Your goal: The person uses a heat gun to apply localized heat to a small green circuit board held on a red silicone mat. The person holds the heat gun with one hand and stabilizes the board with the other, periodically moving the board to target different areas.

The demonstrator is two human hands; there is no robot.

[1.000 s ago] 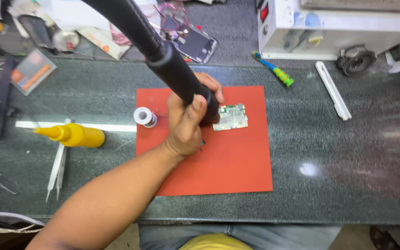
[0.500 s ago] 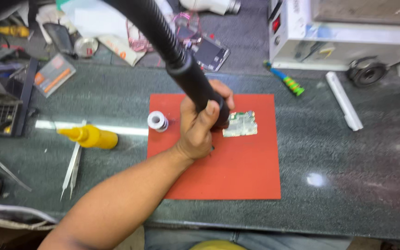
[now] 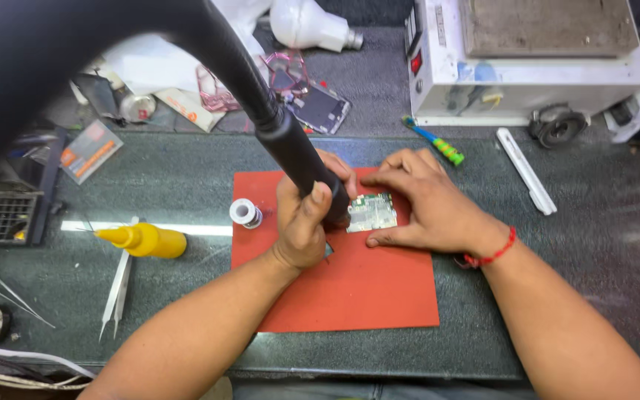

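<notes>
My left hand [image 3: 304, 218] grips the black handle of a hot-air tool [image 3: 301, 161], whose thick hose runs up and left out of view; its tip points down at the left edge of a small circuit board [image 3: 371, 212]. The board lies on a red mat [image 3: 357, 289]. My right hand [image 3: 424, 204] rests on the mat with fingers spread around the board's right side, thumb below it and fingertips at its top edge, pinning it in place. A red thread band circles that wrist.
A solder spool [image 3: 246, 213] sits at the mat's left edge. A yellow squeeze bottle [image 3: 144, 240] and white tweezers [image 3: 118, 285] lie to the left. A green-handled screwdriver [image 3: 435, 144], a white bar [image 3: 527, 170], a white machine [image 3: 527, 59] and phone parts [image 3: 318, 107] are behind.
My right hand has come into view and settled on the circuit board. The left hand keeps the hot-air tool at the board. The camera has tilted slightly.
</notes>
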